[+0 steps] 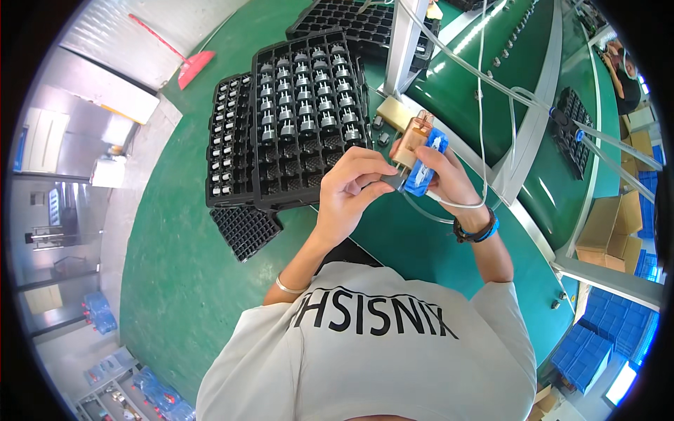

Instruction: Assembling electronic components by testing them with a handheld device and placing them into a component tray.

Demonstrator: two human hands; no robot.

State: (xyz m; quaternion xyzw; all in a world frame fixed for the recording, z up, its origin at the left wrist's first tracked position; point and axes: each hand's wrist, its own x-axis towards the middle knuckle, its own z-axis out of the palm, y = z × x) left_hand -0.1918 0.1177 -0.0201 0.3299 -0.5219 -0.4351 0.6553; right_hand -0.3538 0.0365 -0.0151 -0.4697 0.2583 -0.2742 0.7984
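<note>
My right hand (453,179) is closed around a hand-sized fixture (407,151) with a copper-coloured block and a blue side piece; a pale tube runs close by the wrist. My left hand (352,184) pinches a small dark part (394,182) against the fixture's near end; whether it sits inside cannot be made out. Left of my hands, a black compartment tray (291,203) holds rows of grey plug-like parts (306,107) with metal pins, mostly in its far rows. A yellowish block (395,112) lies just beyond the fixture, beside small dark parts (380,122).
Another black tray (209,165) with small light parts adjoins on the left, with a smaller tray (246,231) nearer me. A white metal post (404,52) and hanging tubes (482,84) stand beyond. Right lies a green conveyor (540,203); a person (621,84) is at the far right.
</note>
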